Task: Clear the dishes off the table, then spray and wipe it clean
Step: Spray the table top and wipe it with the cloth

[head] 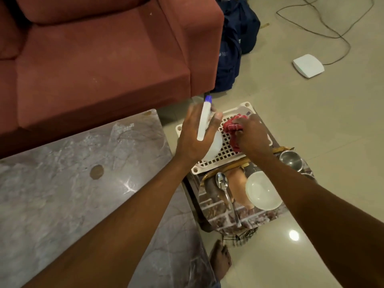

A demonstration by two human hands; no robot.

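Observation:
My left hand [195, 132] grips a white spray bottle [212, 146] with a blue nozzle tip, over a white perforated tray [224, 152]. My right hand [251, 136] is closed on a red cloth [231, 127] lying in that tray. Below the tray, on a small printed stool top [220, 210], sit a white bowl [262, 191], a metal spoon [223, 185] and a steel cup [291, 160]. The grey marble table [72, 194] lies to the left, with a brown stain [96, 172] on its surface.
A red sofa [93, 59] stands behind the table. A dark blue bag [230, 59] leans beside the sofa arm. A white box [308, 65] with cables lies on the tiled floor at right. My bare foot [221, 260] is near the table's corner.

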